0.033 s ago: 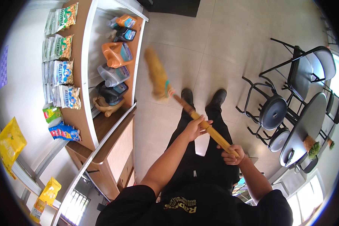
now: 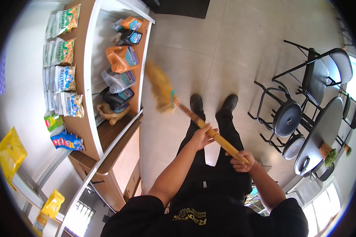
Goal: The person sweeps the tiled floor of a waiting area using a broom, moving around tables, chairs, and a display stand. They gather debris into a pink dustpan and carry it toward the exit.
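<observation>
A straw broom [image 2: 161, 87] with a wooden handle slants across the front of my body, its bristles at the upper left beside the shelf unit. My left hand [image 2: 203, 137] is closed round the middle of the handle. Near the handle's end, my right hand [image 2: 243, 161] grips it in a closed fist. Teal and reddish binding wraps the neck of the broom. The bristle tips look slightly blurred, and I cannot tell whether they touch the floor.
The shelf unit [image 2: 145, 51] on the left holds several oil jugs, including an orange jug [image 2: 122, 59], and hanging snack packets [image 2: 64, 77]. My black shoes [image 2: 227, 106] stand on the tiled floor [image 2: 186, 31]. At right are a stool [image 2: 287, 117], a folding chair [image 2: 315, 79] and a round table [image 2: 324, 132].
The broom's bristle end has swung a little left toward the shelf and nearer to me. My left hand has shifted slightly left with the handle; the right hand has hardly moved.
</observation>
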Tool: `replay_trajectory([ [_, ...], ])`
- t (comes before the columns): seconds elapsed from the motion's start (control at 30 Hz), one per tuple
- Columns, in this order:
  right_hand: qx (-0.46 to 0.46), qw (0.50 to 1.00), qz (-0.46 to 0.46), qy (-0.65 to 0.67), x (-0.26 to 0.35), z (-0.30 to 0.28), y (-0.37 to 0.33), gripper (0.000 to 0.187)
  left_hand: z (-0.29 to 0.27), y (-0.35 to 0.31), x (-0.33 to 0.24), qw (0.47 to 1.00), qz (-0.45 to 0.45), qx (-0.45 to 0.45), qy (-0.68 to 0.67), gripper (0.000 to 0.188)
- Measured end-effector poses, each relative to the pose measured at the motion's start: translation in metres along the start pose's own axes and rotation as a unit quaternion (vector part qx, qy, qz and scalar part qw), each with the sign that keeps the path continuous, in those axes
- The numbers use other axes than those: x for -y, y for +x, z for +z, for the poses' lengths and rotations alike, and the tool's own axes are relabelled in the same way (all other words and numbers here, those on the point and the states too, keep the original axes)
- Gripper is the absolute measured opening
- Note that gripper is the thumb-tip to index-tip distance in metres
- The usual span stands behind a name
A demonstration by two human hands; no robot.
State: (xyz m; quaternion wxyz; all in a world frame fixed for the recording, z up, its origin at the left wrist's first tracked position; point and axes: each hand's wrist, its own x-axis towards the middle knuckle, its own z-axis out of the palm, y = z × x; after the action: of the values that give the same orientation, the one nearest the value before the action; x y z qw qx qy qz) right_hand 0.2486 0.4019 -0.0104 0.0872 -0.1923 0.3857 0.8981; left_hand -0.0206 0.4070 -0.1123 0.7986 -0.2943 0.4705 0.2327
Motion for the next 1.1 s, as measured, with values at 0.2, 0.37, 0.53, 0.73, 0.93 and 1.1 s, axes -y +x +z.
replay_trajectory([
  [0.2,-0.338,0.808,0.135,-0.463,0.121,-0.065,0.148,0.024,-0.166,0.137,-0.03,0.982,0.04,-0.087,-0.166,0.032],
  [0.37,-0.384,0.677,0.071,-0.624,0.218,-0.046,0.292,0.016,-0.21,0.226,-0.154,0.949,0.181,-0.126,-0.227,0.038],
  [0.53,-0.331,0.755,-0.053,-0.563,0.285,-0.019,0.347,0.018,-0.169,0.237,-0.271,0.942,0.285,-0.156,-0.089,0.035],
  [0.73,-0.314,0.82,-0.112,-0.466,0.311,0.003,0.358,0.023,-0.096,0.228,-0.301,0.928,0.305,-0.165,0.136,0.031],
  [0.93,-0.334,0.836,-0.15,-0.409,0.321,0.024,0.273,0.021,-0.003,0.226,-0.254,0.912,0.286,-0.166,0.244,0.042],
  [1.1,-0.348,0.835,-0.19,-0.381,0.303,0.04,0.162,0.022,0.067,0.238,-0.202,0.906,0.21,-0.123,0.345,0.058],
])
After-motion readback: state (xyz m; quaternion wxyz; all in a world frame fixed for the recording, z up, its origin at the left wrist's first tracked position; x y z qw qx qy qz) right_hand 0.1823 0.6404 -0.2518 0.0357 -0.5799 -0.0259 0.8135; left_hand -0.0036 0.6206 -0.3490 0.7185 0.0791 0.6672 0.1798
